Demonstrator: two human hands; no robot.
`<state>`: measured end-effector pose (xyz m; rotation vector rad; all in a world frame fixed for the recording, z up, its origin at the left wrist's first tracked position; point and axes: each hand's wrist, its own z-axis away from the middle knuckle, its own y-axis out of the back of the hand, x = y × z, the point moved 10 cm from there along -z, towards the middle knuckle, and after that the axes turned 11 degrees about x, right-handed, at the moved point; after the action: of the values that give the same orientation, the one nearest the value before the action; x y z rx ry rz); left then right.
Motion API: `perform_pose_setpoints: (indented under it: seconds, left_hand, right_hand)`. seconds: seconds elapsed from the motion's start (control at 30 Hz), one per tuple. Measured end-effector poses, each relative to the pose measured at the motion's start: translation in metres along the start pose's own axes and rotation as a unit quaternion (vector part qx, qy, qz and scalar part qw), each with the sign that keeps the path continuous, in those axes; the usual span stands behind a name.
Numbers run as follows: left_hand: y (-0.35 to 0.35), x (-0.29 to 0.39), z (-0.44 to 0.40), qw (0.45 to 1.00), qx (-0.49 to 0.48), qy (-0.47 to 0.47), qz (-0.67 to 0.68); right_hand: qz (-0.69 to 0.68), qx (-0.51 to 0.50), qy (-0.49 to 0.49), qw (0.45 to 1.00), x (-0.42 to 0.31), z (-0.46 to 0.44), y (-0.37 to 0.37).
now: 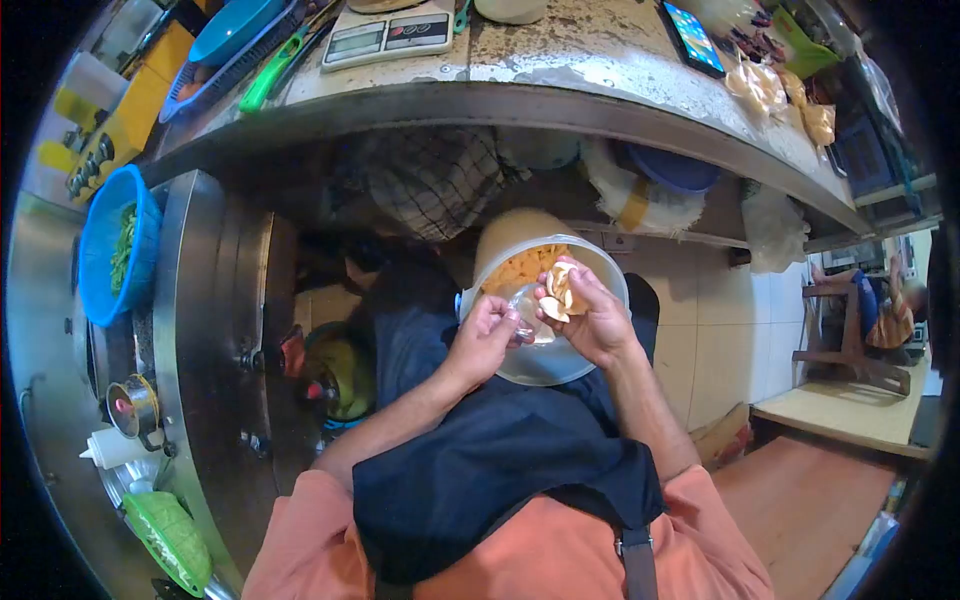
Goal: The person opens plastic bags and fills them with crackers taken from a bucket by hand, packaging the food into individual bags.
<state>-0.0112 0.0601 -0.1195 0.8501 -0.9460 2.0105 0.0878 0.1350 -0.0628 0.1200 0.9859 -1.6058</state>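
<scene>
A white bucket stands between my knees, with many thin orange-yellow pieces heaped along its far inner side. Over its mouth, my right hand is closed around several pale, curved, chip-like pieces; their exact kind is unclear. My left hand is closed at the bucket's near left, its fingers pinching a clear plastic piece, perhaps a bag or cup. That clear piece lies beside the pale pieces, and part of it is hidden by my fingers.
Ahead is a worn counter with a kitchen scale, a phone and a green-handled tool. A blue basket of green vegetables sits on the left steel unit. A wooden chair and a person are at right.
</scene>
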Motion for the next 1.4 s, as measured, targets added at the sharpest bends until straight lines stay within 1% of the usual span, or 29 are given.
perform_pose_setpoints:
  seconds: [0.07, 0.1, 0.17, 0.27, 0.4, 0.47, 0.6, 0.67, 0.7, 0.77, 0.8, 0.87, 0.9, 0.97, 1.0, 1.07, 1.1, 1.17, 1.2, 1.27, 1.4]
  left_hand:
    - [-0.003, 0.001, 0.000, 1.000, -0.005, 0.011, -0.009]
    - [-0.003, 0.001, 0.001, 1.000, -0.004, 0.010, -0.009]
    - [-0.004, 0.004, 0.001, 1.000, -0.003, 0.004, 0.012]
    - [-0.002, 0.003, -0.001, 1.000, -0.004, -0.001, 0.009]
    - [0.003, 0.001, -0.003, 1.000, 0.003, -0.005, -0.012]
    - [0.004, 0.000, -0.004, 1.000, 0.001, -0.001, 0.009]
    - [0.008, -0.002, -0.005, 1.000, 0.011, -0.006, 0.005]
    - [0.012, 0.002, -0.004, 0.999, 0.016, -0.039, -0.017]
    - [0.013, 0.005, -0.002, 0.999, 0.016, -0.038, -0.017]
    - [0.014, 0.016, 0.003, 0.997, 0.012, -0.065, -0.031]
    - [0.015, 0.019, 0.006, 0.997, 0.011, -0.064, -0.031]
    - [0.021, 0.023, 0.010, 0.998, 0.030, -0.055, -0.030]
    - [0.023, 0.024, 0.011, 0.998, 0.028, -0.056, -0.031]
    - [0.027, 0.030, 0.019, 0.996, 0.014, -0.088, -0.025]
    - [0.030, 0.030, 0.023, 0.996, 0.016, -0.089, -0.026]
    - [0.037, 0.027, 0.029, 0.996, 0.028, -0.073, -0.041]
    - [0.041, 0.025, 0.031, 0.996, 0.028, -0.072, -0.043]
    - [0.051, 0.021, 0.035, 0.994, 0.037, -0.081, -0.065]
    - [0.053, 0.022, 0.037, 0.994, 0.035, -0.079, -0.065]
    - [0.058, 0.023, 0.040, 0.994, 0.046, -0.068, -0.068]
    - [0.057, 0.024, 0.041, 0.995, 0.039, -0.080, -0.038]
  right_hand:
    - [-0.011, -0.016, 0.043, 0.999, -0.001, -0.006, 0.000]
    - [-0.010, -0.017, 0.043, 0.999, 0.004, -0.011, 0.000]
    - [-0.045, -0.013, 0.092, 0.995, 0.000, -0.018, 0.003]
    - [-0.046, 0.003, 0.109, 0.993, -0.001, -0.016, -0.002]
    - [-0.055, 0.009, 0.118, 0.991, -0.008, -0.012, -0.006]
    - [-0.057, 0.021, 0.100, 0.993, -0.011, -0.010, -0.003]
    - [-0.044, 0.024, 0.086, 0.995, -0.012, -0.007, 0.010]
    - [-0.025, 0.049, 0.076, 0.996, -0.010, -0.009, 0.024]
    - [-0.025, 0.050, 0.076, 0.996, -0.010, -0.010, 0.028]
    - [0.007, 0.097, 0.065, 0.993, -0.005, -0.015, 0.044]
    - [0.007, 0.098, 0.065, 0.993, -0.001, -0.021, 0.051]
    - [0.097, 0.115, 0.126, 0.981, -0.001, -0.037, 0.071]
    - [0.096, 0.116, 0.127, 0.980, 0.003, -0.044, 0.077]
    - [0.186, 0.183, 0.190, 0.946, -0.002, -0.051, 0.093]
    - [0.186, 0.182, 0.190, 0.947, -0.001, -0.053, 0.094]
    - [0.229, 0.193, 0.235, 0.925, -0.007, -0.052, 0.095]
    - [0.227, 0.193, 0.234, 0.925, -0.009, -0.049, 0.092]
    - [0.150, 0.181, 0.143, 0.961, 0.003, -0.049, 0.091]
    - [0.149, 0.183, 0.143, 0.961, 0.002, -0.049, 0.094]
    - [0.131, 0.142, 0.119, 0.974, 0.005, -0.050, 0.092]
    - [0.115, 0.148, 0.105, 0.977, 0.008, -0.050, 0.093]
